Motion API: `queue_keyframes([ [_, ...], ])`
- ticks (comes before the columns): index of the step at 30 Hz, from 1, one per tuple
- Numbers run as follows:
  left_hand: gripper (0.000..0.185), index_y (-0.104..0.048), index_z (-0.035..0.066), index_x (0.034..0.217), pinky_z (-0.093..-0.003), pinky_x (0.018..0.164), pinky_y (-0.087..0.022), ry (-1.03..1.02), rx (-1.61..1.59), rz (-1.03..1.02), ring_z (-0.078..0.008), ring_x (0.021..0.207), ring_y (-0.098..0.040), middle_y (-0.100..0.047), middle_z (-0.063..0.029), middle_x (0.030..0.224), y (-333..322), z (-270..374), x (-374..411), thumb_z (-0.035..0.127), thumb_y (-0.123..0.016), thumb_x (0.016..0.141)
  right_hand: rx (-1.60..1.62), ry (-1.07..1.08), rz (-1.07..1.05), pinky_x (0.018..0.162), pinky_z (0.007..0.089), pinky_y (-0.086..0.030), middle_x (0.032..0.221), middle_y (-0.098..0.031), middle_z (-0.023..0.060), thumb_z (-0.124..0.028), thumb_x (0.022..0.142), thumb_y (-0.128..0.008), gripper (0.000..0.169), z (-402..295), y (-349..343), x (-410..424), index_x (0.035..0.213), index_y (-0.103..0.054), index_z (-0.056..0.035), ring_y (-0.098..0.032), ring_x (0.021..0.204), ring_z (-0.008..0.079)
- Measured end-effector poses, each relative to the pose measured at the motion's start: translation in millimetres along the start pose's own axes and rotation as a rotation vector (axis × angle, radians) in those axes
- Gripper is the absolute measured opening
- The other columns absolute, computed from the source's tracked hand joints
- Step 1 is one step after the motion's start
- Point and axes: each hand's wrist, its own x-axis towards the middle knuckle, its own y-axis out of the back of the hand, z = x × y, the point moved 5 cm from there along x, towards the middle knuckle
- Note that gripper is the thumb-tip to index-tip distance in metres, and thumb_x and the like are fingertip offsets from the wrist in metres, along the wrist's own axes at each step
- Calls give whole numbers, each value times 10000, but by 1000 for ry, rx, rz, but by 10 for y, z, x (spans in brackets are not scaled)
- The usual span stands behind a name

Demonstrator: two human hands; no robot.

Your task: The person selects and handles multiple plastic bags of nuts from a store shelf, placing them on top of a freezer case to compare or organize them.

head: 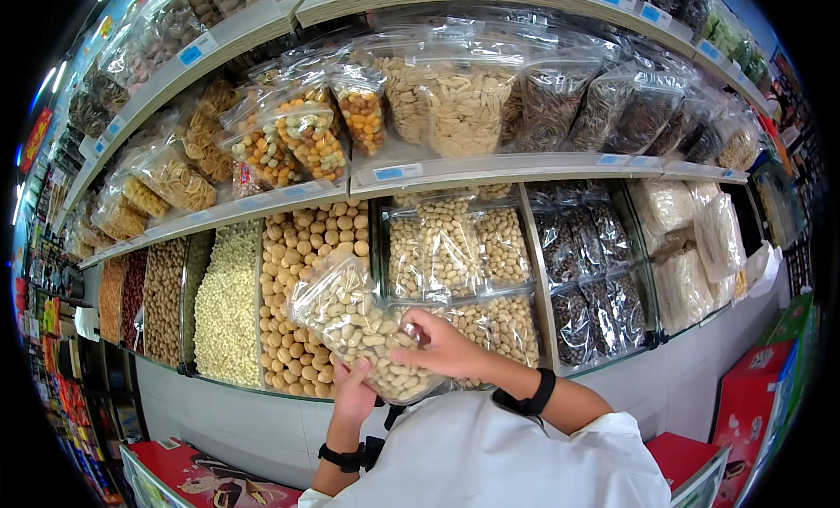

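A clear zip-top plastic bag of pistachios or similar pale shelled nuts (pixel 367 331) is tilted in front of me, its zip end towards the upper left. My left hand (pixel 354 386) grips the bag's lower left edge, thumb on the front. On the right side of the bag, my right hand (pixel 436 344) pinches the plastic between thumb and fingers. Behind the bag lies a bin of loose walnuts (pixel 315 232). Just right of it, a bin holds similar bags of pale nuts (pixel 449 245), partly hidden by my right hand and forearm.
Bins of white grains or seeds (pixel 226 304) and brown nuts (pixel 164 298) are at left. Bags of dark seeds (pixel 590 278) and clear-wrapped packets (pixel 686 285) fill bins at right. A shelf edge (pixel 485 170) with bagged goods juts above. Red freezer cabinets (pixel 210 475) stand low.
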Motion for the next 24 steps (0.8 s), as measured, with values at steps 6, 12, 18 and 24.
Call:
queue_keyframes([
  [6,525,-371,42,1378,-378,952,-509,-32,3,335,-237,1142,-587,-549,-127,1290,475,13,-254,112,-620,921,-469,128,396,739,319,-462,830,-551,46,-260,901,-688,242,449,830,405,933,-567,-53,-524,794,165],
  [12,635,-317,16,1432,-375,1012,-456,-191,21,378,-247,1210,-532,-487,-131,1363,626,34,-481,83,-637,888,-794,-62,760,936,407,-417,1124,-494,200,-343,798,-754,614,823,1779,650,1178,-467,46,-482,1068,322],
  [18,832,-203,37,1505,-381,1071,-384,-255,55,440,-258,1267,-472,-421,-139,1432,721,44,-711,53,-677,822,-831,-198,831,1020,453,-346,1241,-447,240,-473,709,-802,893,881,1900,898,1309,-421,66,-423,1162,377],
  [24,988,-69,108,1559,-390,1088,-346,-400,213,518,-301,1291,-440,-342,-226,1477,398,265,-889,30,-684,788,-845,-305,751,964,426,-437,1220,-504,240,-501,674,-830,913,731,1775,991,1264,-467,93,-499,1137,356],
])
